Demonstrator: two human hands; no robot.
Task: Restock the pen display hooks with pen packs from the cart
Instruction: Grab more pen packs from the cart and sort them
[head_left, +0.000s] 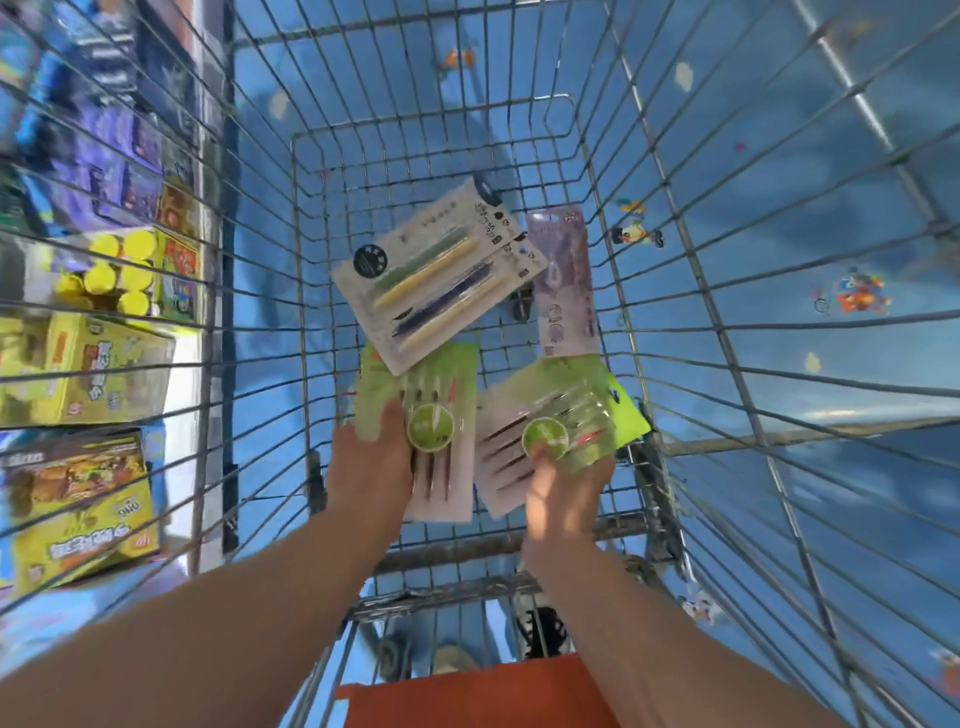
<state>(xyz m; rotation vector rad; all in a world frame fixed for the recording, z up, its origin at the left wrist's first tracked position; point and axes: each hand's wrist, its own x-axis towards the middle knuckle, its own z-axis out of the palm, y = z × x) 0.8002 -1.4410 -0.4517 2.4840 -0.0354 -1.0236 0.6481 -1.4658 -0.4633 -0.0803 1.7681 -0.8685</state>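
Observation:
Both my arms reach down into a wire shopping cart (613, 291). My left hand (370, 460) holds a green-topped pen pack (441, 405) by its left edge, thumb on its face. My right hand (563, 480) grips a second green-topped pen pack (556, 426), tilted, lifted a little above the cart floor. A white pack with yellow and dark blue pens (441, 275) lies on the cart floor beyond them, partly over the left green pack. A narrow lilac pack (563, 286) lies to its right.
Shelves at the left hold yellow boxed goods (78, 369) and yellow-capped items (122, 270) seen through the cart's wire side. An orange panel (478, 696) sits at the cart's near end. The floor (779, 208) is blue with cartoon stickers.

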